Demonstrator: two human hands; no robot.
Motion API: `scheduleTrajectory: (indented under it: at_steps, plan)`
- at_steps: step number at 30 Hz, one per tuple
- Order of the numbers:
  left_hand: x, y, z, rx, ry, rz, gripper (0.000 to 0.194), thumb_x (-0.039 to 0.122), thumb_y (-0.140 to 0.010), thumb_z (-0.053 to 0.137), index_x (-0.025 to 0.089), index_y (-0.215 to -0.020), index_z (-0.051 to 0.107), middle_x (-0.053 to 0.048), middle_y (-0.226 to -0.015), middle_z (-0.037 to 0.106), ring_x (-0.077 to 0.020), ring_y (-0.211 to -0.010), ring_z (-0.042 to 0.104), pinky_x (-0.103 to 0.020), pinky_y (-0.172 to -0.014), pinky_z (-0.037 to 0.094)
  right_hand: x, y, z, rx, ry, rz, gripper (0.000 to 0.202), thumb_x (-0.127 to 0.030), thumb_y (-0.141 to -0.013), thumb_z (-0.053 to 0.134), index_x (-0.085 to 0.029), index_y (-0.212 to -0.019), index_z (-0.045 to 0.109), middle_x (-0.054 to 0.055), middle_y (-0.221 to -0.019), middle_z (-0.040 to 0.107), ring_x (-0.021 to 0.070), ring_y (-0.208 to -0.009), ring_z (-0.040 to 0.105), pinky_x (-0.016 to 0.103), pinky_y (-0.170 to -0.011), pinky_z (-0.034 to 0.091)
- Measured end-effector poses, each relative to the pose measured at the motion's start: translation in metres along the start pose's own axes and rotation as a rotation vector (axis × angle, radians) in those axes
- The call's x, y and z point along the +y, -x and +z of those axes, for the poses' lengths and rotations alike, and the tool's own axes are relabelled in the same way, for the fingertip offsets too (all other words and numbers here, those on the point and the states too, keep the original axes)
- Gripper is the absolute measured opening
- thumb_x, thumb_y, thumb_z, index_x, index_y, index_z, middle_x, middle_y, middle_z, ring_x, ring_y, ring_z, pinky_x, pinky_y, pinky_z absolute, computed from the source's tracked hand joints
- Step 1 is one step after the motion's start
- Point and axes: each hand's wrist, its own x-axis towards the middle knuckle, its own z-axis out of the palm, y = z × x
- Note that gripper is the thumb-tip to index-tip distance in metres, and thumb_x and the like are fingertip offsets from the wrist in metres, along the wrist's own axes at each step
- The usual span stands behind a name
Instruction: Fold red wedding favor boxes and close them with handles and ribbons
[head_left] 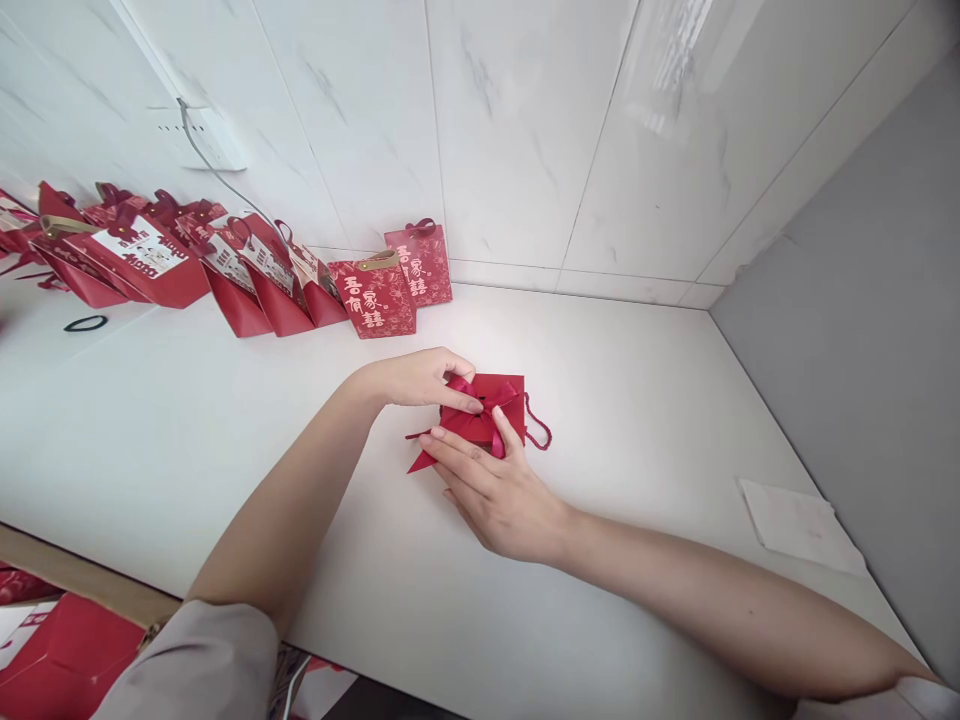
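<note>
A small red gift box (463,425) stands on the white counter, with a crimson ribbon bow (501,398) tied across its top. My left hand (427,378) comes in from the left, its thumb pressed on the bow near the knot and its fingers curled over the box's far left side. Along the near face lies my right hand (495,490), fingers together and thumb up against the ribbon, gripping the box. Some of the fingertips are hidden. A twisted cord handle (541,440) loops out at the right, and a pointed ribbon tail (420,462) sticks out at the left.
Several red gift bags (274,280) line the tiled wall at the left and middle. A black hair-tie-like loop (85,323) lies before them. White paper (799,520) rests by the right edge. A cable (202,150) hangs from the socket. Red packaging (67,650) shows lower left.
</note>
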Motion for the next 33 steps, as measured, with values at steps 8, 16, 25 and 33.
scheduleTrajectory:
  at_steps: [8,16,25,33]
  plan:
    - [0.008,0.004,0.000,-0.186,0.070,0.092,0.027,0.040,-0.069,0.077,0.019,-0.074,0.060,0.001,-0.077,0.057,-0.0140,-0.070,0.050,-0.027,-0.065,0.037,0.046,-0.023,-0.066,0.077,-0.356,0.342,0.026,-0.027,-0.101,0.044,-0.025,-0.116,0.066,0.008,-0.144,0.054,0.0236,-0.136,0.050,0.046,-0.109,0.048]
    - [0.016,0.009,0.000,-0.190,-0.006,0.042,0.037,0.047,-0.068,0.076,0.018,-0.070,0.054,-0.001,-0.092,0.062,-0.0160,-0.081,0.057,-0.025,-0.067,0.040,0.103,-0.022,-0.086,-0.435,-0.917,0.729,0.029,-0.046,-0.096,0.054,-0.022,-0.086,0.068,0.007,-0.145,0.053,0.0289,-0.134,0.051,0.051,-0.110,0.039]
    - [0.028,0.017,0.001,-0.117,-0.200,-0.054,0.039,0.056,-0.067,0.074,0.020,-0.074,0.062,-0.002,-0.097,0.065,-0.0179,-0.078,0.058,-0.027,-0.062,0.036,0.098,-0.024,-0.085,-0.595,-1.128,0.617,0.030,-0.050,-0.090,0.064,-0.022,-0.083,0.071,0.003,-0.158,0.038,0.0291,-0.141,0.040,0.046,-0.114,0.030]
    - [0.035,0.024,-0.001,-0.115,-0.174,-0.124,0.034,0.053,-0.066,0.074,0.022,-0.079,0.070,-0.002,-0.095,0.068,-0.0147,-0.067,0.057,-0.026,-0.058,0.035,0.097,-0.017,-0.068,-0.537,-1.224,0.605,0.032,-0.048,-0.090,0.065,-0.019,-0.075,0.066,0.004,-0.156,0.039,0.0251,-0.132,0.049,0.041,-0.108,0.039]
